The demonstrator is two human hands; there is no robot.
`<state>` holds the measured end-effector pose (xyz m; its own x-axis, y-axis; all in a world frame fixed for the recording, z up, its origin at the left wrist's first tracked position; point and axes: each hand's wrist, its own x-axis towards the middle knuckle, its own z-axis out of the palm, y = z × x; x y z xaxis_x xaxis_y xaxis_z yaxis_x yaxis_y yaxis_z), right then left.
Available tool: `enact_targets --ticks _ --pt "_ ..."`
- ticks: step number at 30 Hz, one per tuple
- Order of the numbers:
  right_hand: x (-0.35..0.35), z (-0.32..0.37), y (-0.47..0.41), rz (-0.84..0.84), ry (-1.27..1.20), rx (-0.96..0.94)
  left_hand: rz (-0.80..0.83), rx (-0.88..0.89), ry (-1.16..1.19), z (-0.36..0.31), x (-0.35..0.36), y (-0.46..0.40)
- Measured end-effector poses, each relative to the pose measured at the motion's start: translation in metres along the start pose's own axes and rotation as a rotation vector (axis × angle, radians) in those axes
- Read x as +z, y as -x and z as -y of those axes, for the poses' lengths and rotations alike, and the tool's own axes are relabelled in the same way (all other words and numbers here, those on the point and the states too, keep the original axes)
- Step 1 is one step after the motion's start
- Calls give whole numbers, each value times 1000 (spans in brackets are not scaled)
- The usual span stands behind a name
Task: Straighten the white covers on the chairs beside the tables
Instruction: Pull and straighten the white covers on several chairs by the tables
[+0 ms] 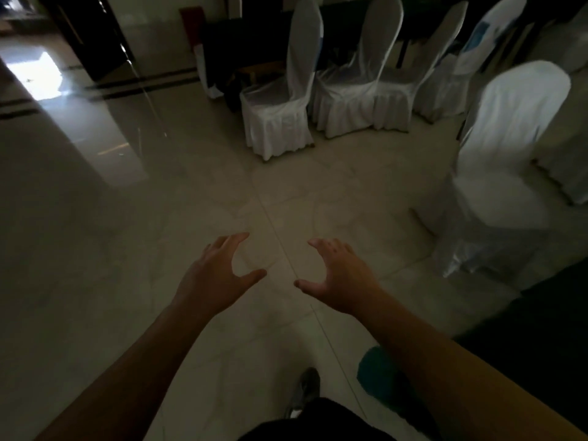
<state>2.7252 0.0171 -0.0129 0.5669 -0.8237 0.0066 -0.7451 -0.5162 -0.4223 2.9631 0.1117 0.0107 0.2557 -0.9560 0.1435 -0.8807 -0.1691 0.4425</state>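
Several chairs in white covers stand ahead in a dim room. One covered chair (280,100) is at the upper middle, a second (366,90) is just right of it, and a third (445,74) is further right. The nearest covered chair (506,148) stands at the right, its back toward me, skirt reaching the floor. My left hand (216,275) and my right hand (340,275) are stretched out over bare floor, fingers spread and curled, holding nothing. Both hands are well short of every chair.
A dark table (241,39) stands behind the far chairs. Glossy pale tile floor (159,202) spreads left and ahead, with a bright doorway reflection at upper left. A dark table edge (541,313) and a teal object (378,374) lie at lower right. My shoe (307,389) is below.
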Motion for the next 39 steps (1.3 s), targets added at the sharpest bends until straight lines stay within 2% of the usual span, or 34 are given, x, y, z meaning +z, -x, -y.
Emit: enact_targets --ticks 4,6,11,19,22,26,32,39 --pt "-39 -40 -121 1 -7 52 32 6 52 -3 12 -144" --pt "-54 -51 -153 -8 10 60 27 36 57 -5 18 -183" --pt "-71 -112 -273 -29 14 154 118 82 135 -1 67 -335" --pt "-104 -209 -459 -137 38 404 248 295 195 -8 146 -615" --pt "-131 -241 -518 -194 32 490 315 387 199 -31 156 -713" --pt "-165 -289 -590 -260 23 575 312 517 131 -75 173 -829" --pt "-193 -382 -681 -307 -9 654 408 602 176 -137 225 -960" --pt "-253 -550 -818 -375 -18 660 390 658 109 -230 320 -1152"
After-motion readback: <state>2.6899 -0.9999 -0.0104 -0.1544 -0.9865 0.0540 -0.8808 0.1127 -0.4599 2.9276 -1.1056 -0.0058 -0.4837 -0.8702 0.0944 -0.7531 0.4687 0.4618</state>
